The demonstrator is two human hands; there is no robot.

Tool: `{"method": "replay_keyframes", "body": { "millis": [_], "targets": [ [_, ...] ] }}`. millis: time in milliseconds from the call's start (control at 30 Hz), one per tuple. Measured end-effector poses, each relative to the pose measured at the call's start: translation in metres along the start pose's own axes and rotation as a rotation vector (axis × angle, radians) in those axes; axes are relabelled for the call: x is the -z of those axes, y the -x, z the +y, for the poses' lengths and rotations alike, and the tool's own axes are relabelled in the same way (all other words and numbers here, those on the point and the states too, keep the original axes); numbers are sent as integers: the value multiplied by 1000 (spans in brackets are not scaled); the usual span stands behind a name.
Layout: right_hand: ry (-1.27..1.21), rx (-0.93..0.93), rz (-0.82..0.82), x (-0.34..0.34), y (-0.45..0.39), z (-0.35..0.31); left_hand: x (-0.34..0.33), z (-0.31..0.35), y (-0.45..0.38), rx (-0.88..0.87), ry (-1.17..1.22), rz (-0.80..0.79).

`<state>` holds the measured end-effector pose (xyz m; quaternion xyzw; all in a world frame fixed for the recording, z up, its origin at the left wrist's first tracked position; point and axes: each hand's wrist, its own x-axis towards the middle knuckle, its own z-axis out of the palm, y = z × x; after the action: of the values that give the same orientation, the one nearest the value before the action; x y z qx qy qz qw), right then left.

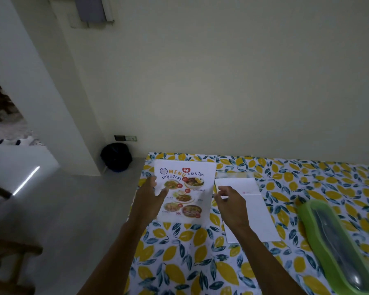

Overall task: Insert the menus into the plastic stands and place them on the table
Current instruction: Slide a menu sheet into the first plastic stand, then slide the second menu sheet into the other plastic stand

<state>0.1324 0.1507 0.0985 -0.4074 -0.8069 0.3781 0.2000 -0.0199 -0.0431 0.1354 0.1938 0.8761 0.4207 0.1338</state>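
Note:
A printed menu [190,188] with food photos stands tilted near the table's far left corner; its stand is too clear to make out. My left hand [149,201] is at the menu's left edge, fingers spread, with the thumb lying over the sheet. Just off the menu's right edge, my right hand [232,207] hovers with loosely curled fingers and holds nothing. White sheets [258,218] lie flat to the right of the menu, partly under my right hand. A clear plastic stand [234,175] seems to lie just beyond them.
The table [200,262] has a lemon-print cloth; its left edge runs close beside the menu. A green lidded cutlery box [337,237] lies at the right. A dark bag [116,156] sits on the floor by the wall, wooden furniture [6,252] at far left.

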Motion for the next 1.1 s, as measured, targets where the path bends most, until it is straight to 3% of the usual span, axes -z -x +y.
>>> {"method": "replay_keyframes", "body": {
  "millis": [367, 700, 1100],
  "targets": [
    [31, 34, 113, 44, 62, 14, -29, 11, 46, -200, 69, -93],
    [64, -88, 177, 94, 97, 69, -104, 36, 82, -240, 94, -282],
    [62, -179, 184, 126, 80, 145, -197, 55, 83, -204, 36, -383]
  ]
}}
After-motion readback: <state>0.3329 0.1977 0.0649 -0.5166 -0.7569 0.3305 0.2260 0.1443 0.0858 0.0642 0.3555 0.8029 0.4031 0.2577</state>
